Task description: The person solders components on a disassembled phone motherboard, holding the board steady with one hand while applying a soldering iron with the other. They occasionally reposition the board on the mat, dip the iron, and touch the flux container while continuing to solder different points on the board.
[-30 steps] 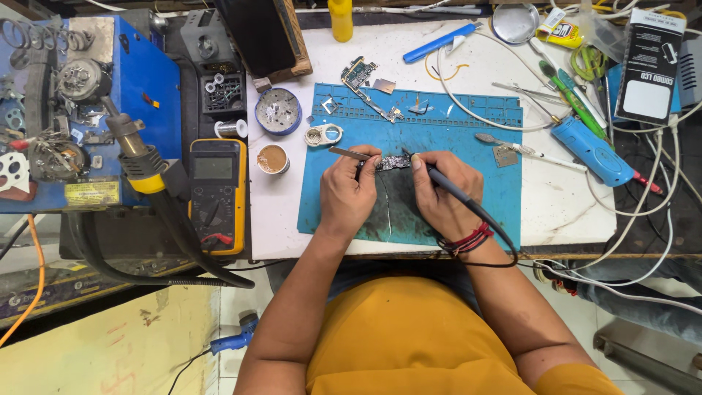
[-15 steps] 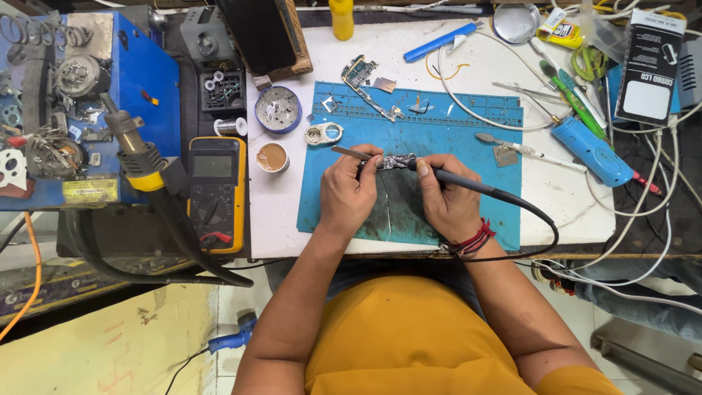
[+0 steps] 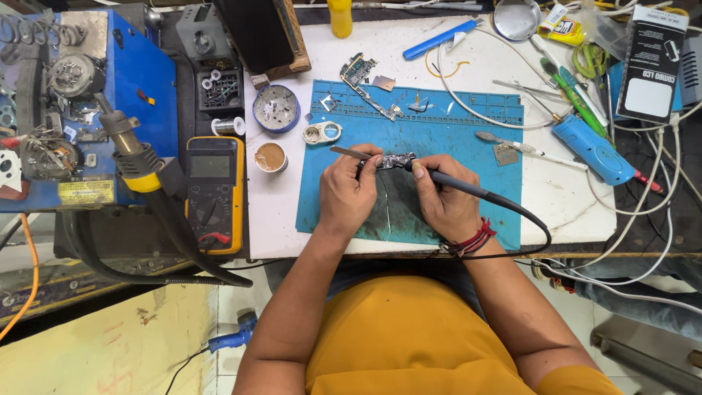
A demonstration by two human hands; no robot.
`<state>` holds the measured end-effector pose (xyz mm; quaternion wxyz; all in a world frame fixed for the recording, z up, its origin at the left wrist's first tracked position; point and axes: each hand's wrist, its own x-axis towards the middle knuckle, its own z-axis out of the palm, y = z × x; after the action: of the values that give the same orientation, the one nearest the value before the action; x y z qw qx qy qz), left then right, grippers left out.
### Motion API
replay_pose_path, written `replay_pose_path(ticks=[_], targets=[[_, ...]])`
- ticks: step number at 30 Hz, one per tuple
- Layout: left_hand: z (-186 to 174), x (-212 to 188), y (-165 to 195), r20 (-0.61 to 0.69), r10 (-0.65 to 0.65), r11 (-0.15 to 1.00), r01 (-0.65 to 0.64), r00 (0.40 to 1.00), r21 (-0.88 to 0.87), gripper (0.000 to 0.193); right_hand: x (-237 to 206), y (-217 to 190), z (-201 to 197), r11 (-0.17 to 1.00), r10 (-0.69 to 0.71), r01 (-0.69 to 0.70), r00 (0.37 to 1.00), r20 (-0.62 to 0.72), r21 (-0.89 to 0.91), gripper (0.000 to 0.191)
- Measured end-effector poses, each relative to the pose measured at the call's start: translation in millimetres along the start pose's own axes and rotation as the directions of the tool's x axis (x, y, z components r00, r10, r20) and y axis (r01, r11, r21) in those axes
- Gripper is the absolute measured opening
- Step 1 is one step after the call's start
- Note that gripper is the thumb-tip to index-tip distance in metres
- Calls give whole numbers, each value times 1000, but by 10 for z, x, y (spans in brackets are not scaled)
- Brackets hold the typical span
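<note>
Gripping tweezers (image 3: 349, 153) in the left hand (image 3: 351, 192), the right hand (image 3: 444, 201) is clasping a soldering iron (image 3: 468, 189), risking scorching the small circuit board (image 3: 393, 161) if lingering.

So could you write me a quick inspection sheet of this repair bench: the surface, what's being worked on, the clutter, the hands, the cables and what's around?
Surface: white table with a blue work mat, darkened near the hands.
Job's things: small circuit board on the mat; soldering iron; tweezers.
Clutter: yellow multimeter, round tins, spare circuit board, blue handheld tool, screwdrivers.
Grippers: left hand holds the tweezers to the board; right hand grips the iron like a pen.
Cables: black iron cord loops off the table's edge; white cables tangle at the right.
Surroundings: blue station with hot-air nozzle beside the table.
</note>
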<state>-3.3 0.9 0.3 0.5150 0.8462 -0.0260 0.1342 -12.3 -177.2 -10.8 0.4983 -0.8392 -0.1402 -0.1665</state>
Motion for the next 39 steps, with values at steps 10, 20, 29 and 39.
replay_pose_path(ticks=[10, 20, 29, 39], targets=[[-1, -2, 4, 0, 17, 1000, -17, 1000, -6, 8, 4, -6, -7, 1000, -27, 27, 1000, 1, 13, 8], [-1, 5, 3, 12, -14, 1000, 14, 1000, 6, 8, 7, -6, -8, 999, -38, 38, 999, 0, 8, 8], [9, 2, 0, 14, -31, 999, 31, 999, -6, 8, 8, -9, -16, 999, -43, 43, 999, 3, -27, 8], [3, 2, -3, 13, -40, 999, 40, 999, 3, 9, 8, -20, -12, 998, -63, 63, 998, 6, -16, 8]])
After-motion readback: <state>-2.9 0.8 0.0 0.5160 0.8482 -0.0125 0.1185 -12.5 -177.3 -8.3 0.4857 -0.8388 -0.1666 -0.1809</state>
